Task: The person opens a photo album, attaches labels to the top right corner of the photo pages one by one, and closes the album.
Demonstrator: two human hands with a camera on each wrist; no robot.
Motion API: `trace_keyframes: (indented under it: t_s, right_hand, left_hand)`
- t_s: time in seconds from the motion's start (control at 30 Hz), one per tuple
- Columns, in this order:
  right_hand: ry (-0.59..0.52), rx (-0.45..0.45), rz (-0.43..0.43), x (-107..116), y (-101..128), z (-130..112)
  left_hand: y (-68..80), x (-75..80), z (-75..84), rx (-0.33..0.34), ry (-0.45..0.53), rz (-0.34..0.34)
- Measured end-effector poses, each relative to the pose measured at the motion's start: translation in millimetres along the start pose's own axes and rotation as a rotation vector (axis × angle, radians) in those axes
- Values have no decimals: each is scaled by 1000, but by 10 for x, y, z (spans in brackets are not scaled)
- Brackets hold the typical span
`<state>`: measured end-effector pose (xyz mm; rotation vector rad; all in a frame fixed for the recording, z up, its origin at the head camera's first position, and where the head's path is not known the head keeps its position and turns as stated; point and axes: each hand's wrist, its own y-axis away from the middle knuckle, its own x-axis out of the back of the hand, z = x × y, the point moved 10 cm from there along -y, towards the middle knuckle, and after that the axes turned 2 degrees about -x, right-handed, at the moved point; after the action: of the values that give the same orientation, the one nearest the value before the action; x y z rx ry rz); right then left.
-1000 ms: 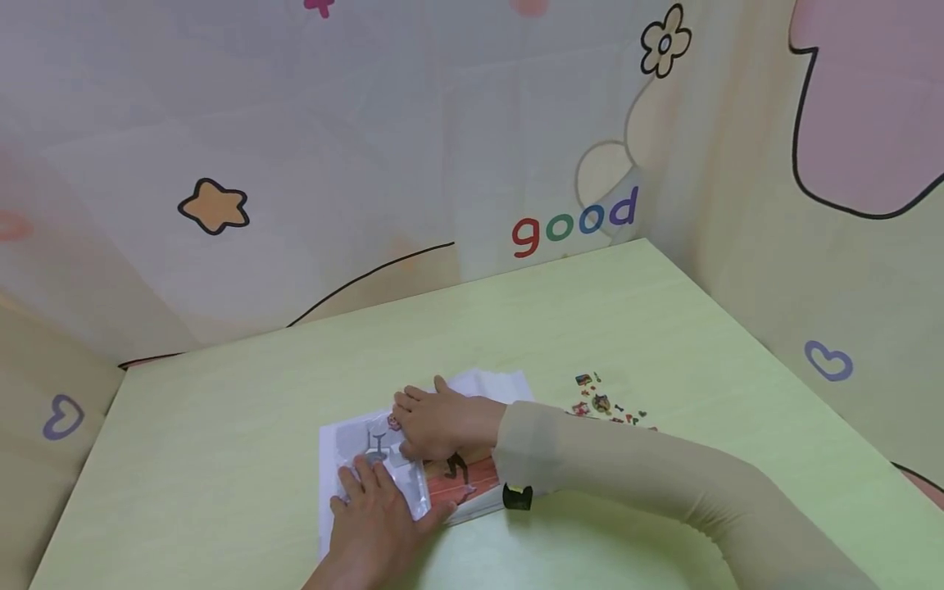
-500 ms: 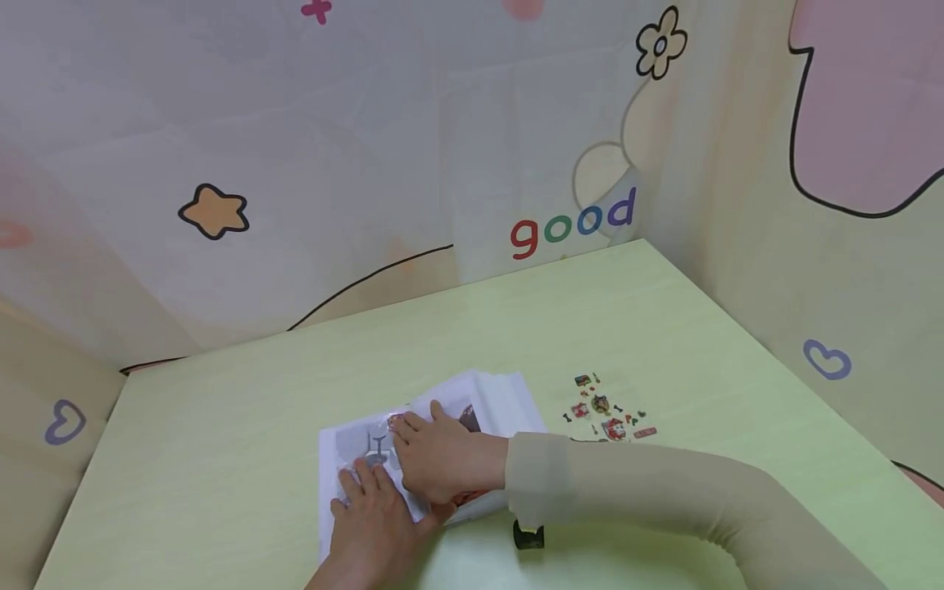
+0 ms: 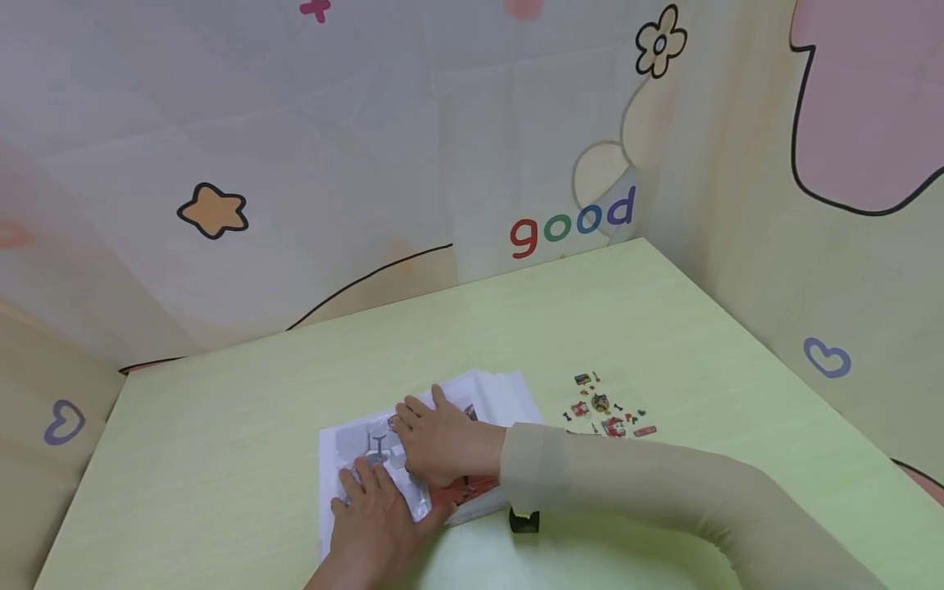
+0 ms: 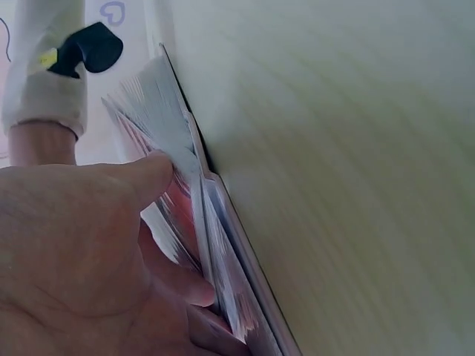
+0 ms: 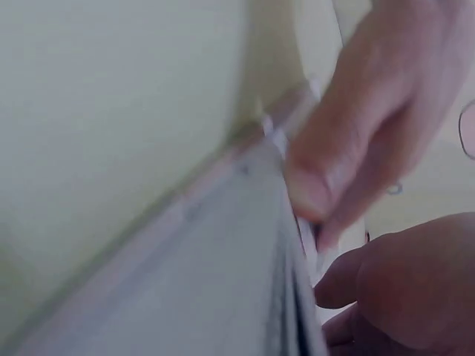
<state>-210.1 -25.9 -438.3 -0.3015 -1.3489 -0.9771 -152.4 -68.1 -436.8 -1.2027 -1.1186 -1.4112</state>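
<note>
Meanwhile, right hand shifted slightly up-page since half a second ago, fingers spread flat on sticker book; more red page exposed below wrist. Left hand unchanged, fingers spread, pressing glossy clear film at near corner. Book open, thin, white-edged, lying mid-table. Smooth pale-green laminate top. Loose small stickers right of book. Black wrist-mounted device by sleeve

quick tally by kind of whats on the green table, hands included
hands: 2, the left hand and the right hand, both resting on the book
picture book: 1
sticker sheet: 1
total: 4
</note>
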Motion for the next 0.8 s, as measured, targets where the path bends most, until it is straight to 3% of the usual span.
trace_keyframes:
  t_s: [0.17, 0.33, 0.63, 0.8]
  right_hand:
    - [18, -10, 0, 11, -80, 102]
    - [-49, -14, -2, 18, -109, 141]
    - [-383, -12, 48, 56, -127, 300]
    - [-280, 16, 66, 135, 22, 129]
  left_hand:
    - [0, -15, 8, 0, 0, -6]
    - [1, -12, 14, -3, -30, -1]
    - [-9, -36, 2, 3, -33, -22]
    - [6, -6, 5, -10, -28, 0]
